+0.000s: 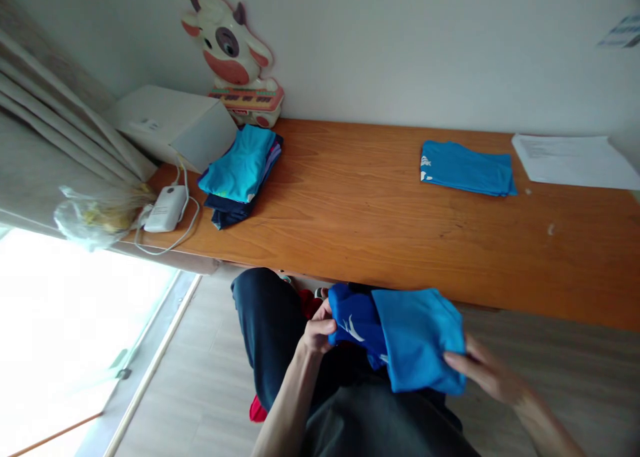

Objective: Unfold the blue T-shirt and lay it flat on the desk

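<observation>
Over my lap, a dark blue garment (353,317) with a white printed mark is partly covered by a lighter blue folded garment (417,340). My left hand (319,327) is closed on the left edge of the dark blue one, thumb on top. At the right edge of the lighter blue one, my right hand (485,370) has its thumb on top and its fingers behind the cloth. Whether the two blue parts belong to one piece of clothing, I cannot tell.
A wooden desk (340,204) spans the front. On it are a stack of folded clothes (243,164), a folded blue garment (467,168), papers (575,158), a white box (170,124), a cow toy keyboard (237,64), a corded white device (166,208) and a plastic bag (100,217).
</observation>
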`<state>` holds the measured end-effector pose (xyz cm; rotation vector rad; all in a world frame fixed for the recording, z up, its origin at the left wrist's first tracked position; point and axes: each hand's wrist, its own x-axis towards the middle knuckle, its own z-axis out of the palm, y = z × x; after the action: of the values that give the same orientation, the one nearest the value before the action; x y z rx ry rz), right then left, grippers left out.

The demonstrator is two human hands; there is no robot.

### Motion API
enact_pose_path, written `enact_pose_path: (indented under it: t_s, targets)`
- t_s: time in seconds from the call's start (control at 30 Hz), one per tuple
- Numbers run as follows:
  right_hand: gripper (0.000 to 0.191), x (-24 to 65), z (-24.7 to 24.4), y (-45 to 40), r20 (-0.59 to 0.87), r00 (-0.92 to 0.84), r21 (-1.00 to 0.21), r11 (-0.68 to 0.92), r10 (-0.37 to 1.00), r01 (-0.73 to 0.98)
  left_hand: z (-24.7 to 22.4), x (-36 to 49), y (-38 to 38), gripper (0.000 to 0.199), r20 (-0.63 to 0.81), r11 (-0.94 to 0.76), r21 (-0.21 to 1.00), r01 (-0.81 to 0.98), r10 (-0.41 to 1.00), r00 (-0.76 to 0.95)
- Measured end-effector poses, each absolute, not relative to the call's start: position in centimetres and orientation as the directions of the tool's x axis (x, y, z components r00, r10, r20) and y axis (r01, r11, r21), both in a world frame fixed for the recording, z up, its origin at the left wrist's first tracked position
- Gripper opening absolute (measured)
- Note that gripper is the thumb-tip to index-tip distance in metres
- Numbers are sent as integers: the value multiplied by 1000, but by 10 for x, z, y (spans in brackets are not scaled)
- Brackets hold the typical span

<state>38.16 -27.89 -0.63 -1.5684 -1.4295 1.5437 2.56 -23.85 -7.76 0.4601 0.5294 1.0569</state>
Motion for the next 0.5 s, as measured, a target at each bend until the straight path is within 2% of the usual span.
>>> enact_pose_path:
  t_s: [0.07, 0.13, 0.17, 0.27, 0.37, 0.43, 0.5]
  targets:
    - [23, 385, 6, -262, -395, -346, -823, -160, 851, 546, -58, 23, -237, 58, -165, 418, 677, -605, 888, 429]
    - [16, 387, 24, -252, -340, -384, -787, -37, 859, 615, -34, 22, -234, 49, -121, 415, 792, -447, 825, 551]
    - [21, 386, 34, -249, -281, -382, -800, 4, 880, 600, -23, 24, -233, 43, -102, 398, 842, -364, 780, 618]
    - [55, 368, 58, -245, -88, -433, -885, 129, 897, 447, 5, 32, -230, 39, -40, 289, 937, -196, 647, 762]
    - [70, 338, 68, -241, -14, -633, -910, 252, 774, 329, 16, 42, -231, 39, 2, 183, 975, -123, 552, 834]
    - [63, 321, 67, -237, -57, -682, -882, 284, 729, 377, 16, 45, -232, 39, 11, 149, 983, -109, 542, 840]
    - [44, 311, 64, -233, -122, -634, -826, 275, 764, 491, 14, 44, -234, 38, 35, 109, 986, -124, 596, 802]
